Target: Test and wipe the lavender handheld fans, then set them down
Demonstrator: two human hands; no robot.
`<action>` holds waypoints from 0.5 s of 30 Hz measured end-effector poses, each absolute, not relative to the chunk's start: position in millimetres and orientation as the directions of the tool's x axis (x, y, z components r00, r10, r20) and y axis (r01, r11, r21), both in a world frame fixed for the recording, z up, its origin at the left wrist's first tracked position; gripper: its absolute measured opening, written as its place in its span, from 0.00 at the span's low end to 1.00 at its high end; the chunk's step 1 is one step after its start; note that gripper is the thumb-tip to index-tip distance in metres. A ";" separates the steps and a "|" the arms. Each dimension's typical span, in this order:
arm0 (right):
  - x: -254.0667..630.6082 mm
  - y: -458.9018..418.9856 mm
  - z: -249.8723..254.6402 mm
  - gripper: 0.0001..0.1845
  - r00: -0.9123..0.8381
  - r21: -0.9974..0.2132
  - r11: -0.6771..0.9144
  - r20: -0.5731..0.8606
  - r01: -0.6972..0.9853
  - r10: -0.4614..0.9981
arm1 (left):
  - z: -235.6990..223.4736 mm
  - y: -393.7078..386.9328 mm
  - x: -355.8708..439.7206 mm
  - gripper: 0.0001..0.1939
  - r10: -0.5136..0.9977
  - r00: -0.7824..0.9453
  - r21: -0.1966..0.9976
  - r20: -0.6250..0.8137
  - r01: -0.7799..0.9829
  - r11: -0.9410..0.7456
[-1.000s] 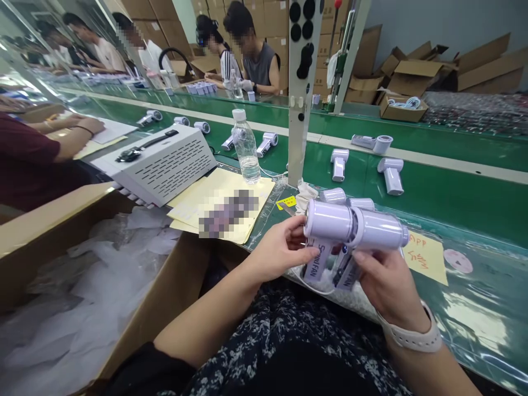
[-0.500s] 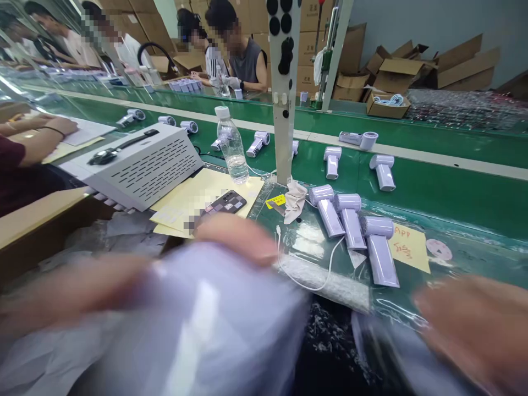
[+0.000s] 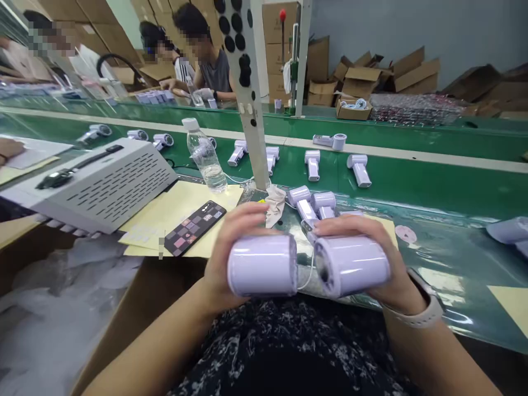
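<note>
My left hand (image 3: 223, 264) is wrapped round a lavender handheld fan (image 3: 262, 266), whose round head faces me side-on in the middle of the view. Close beside it, my right hand (image 3: 385, 247) grips a second lavender handheld fan (image 3: 358, 265); its round end with a dark hub points toward the first. The two heads are held level, a small gap apart, above my lap. My fingers hide the handles. Just behind lie several more lavender fans (image 3: 299, 195) on the green table, partly covered by my right hand.
A patterned phone (image 3: 194, 226) lies on yellow paper left of my hands, near a water bottle (image 3: 206, 159) and a grey vented box (image 3: 111, 181). A white post (image 3: 256, 143) rises ahead. Fans (image 3: 359, 170) sit along the green belt. Co-workers sit opposite.
Both hands came from blurred positions at the left and right to the middle, fans now side by side. A large blurred pale-purple shape is gone from the front. The view turned right.
</note>
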State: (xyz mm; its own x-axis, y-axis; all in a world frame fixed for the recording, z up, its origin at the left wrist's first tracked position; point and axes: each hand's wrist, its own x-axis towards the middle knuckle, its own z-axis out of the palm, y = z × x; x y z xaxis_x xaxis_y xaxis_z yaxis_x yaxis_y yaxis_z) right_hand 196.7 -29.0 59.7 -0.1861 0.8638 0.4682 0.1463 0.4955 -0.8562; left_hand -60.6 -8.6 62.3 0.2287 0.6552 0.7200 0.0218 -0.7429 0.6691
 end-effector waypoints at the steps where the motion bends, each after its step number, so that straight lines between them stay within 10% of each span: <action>1: 193.5 -27.4 59.9 0.22 -0.255 -0.793 0.582 0.534 0.181 0.806 | 59.4 -8.7 -59.0 0.28 0.637 0.287 0.654 0.715 0.046 -0.755; 10: 188.3 -27.1 46.1 0.20 -0.346 -0.451 0.855 0.783 0.256 0.517 | 51.5 7.0 -59.0 0.14 0.355 0.522 0.433 0.776 -0.031 -0.901; 15: 191.6 -29.6 44.1 0.29 -0.377 -0.527 0.824 0.734 0.207 0.564 | 48.9 11.2 -58.5 0.23 0.224 0.542 0.296 0.810 -0.049 -0.954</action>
